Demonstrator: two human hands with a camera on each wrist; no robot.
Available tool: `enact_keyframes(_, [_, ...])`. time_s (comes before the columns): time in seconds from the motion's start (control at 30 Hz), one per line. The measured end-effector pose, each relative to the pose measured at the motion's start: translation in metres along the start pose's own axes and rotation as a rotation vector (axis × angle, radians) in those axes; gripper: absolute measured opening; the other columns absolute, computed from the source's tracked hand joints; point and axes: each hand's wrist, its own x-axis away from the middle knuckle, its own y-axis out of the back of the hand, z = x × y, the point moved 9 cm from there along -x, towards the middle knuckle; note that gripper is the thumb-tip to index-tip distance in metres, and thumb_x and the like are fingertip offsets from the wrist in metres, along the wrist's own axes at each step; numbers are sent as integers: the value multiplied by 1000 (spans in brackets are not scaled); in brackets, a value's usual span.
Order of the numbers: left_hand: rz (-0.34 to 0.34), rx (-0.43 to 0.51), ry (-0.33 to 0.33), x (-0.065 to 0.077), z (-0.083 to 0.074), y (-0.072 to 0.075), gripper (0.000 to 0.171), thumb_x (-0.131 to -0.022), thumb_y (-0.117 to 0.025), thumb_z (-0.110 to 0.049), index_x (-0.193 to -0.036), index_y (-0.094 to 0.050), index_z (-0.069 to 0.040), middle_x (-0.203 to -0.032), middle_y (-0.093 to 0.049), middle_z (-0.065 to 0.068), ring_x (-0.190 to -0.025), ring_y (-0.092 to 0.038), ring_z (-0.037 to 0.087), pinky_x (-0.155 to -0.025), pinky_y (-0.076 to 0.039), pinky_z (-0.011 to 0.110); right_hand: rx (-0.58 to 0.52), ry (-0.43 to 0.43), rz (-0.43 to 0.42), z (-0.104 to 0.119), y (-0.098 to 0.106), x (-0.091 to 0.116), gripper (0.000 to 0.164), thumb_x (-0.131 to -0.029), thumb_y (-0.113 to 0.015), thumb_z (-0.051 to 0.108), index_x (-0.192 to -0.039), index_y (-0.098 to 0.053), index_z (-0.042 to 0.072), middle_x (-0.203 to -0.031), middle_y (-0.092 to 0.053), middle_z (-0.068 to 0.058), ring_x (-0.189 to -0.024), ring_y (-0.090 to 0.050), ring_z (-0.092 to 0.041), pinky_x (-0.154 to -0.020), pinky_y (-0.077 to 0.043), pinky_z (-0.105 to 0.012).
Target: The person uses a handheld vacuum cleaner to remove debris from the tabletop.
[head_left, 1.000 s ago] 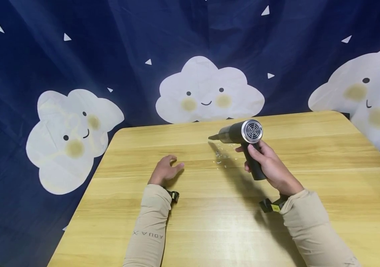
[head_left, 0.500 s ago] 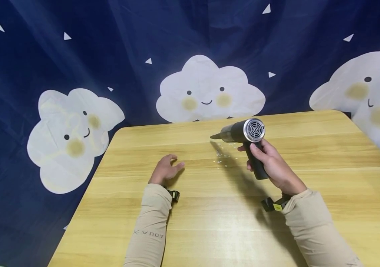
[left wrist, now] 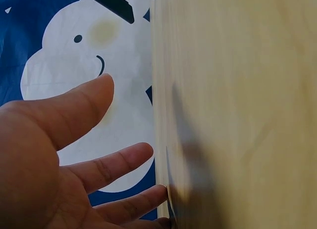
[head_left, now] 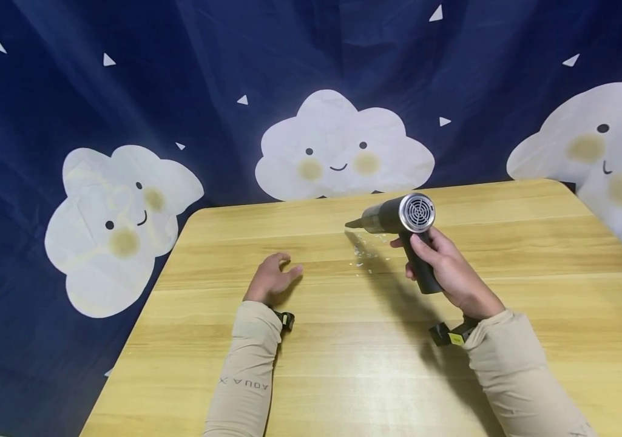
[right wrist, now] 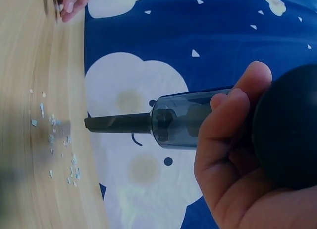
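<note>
- Behind the black handheld device, a blue curtain [head_left: 223, 48] is hung, printed with smiling white clouds [head_left: 343, 127] and small white triangles.
- Beneath the device, a wood-grained bench [head_left: 343, 376] is spread, and the device's shadow is cast on it.
- On the person's side of the device, the forearms are covered by a left sleeve [head_left: 245, 370] and a right sleeve [head_left: 513, 364], both beige.
- The black handheld device [head_left: 389, 216] itself is held over the bench, its nozzle [right wrist: 119, 123] pointed left; whether the bench is touched by the tip cannot be told.
- At the device's handle, the right hand [head_left: 449, 264] is placed, its fingers [right wrist: 218, 125] wrapped round the grip.
- Well left of the device, the left hand [head_left: 270, 279] is held with relaxed, parted fingers [left wrist: 106, 169].
- Below the device, near its nozzle, tiny pale scraps [right wrist: 51, 138] are scattered on the bench.
</note>
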Motion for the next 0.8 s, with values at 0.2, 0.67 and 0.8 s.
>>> enact_keyframes(0.2, [4, -1, -9, 1, -1, 0, 58, -97, -57, -39, -140, -47, -1, -145, -42, 22, -136, -33, 40, -111, -29, 52, -6, 6, 2, 1, 0, 0, 34, -105, -43, 23, -133, -40, 4, -111, -58, -9, -61, -54, -19, -60, -51, -27])
enact_keyframes(0.67, [5, 0, 4, 1, 2, 0, 57, -97, -57, -39, -140, -48, -2, -146, -41, 22, -137, -32, 40, -110, -29, 53, 22, 3, 9, 5, 0, 2, 37, -105, -42, 22, -135, -38, 1, -111, -59, -7, -62, -54, -19, -60, -51, -28])
enact_keyframes(0.8, [7, -12, 0, 0, 1, 0, 57, -97, -57, -39, -140, -48, -2, -146, -40, 22, -137, -32, 40, -111, -28, 53, 28, 3, 16, 6, 0, 3, 33, -105, -43, 24, -132, -41, 6, -111, -59, -8, -62, -54, -19, -61, -51, -28])
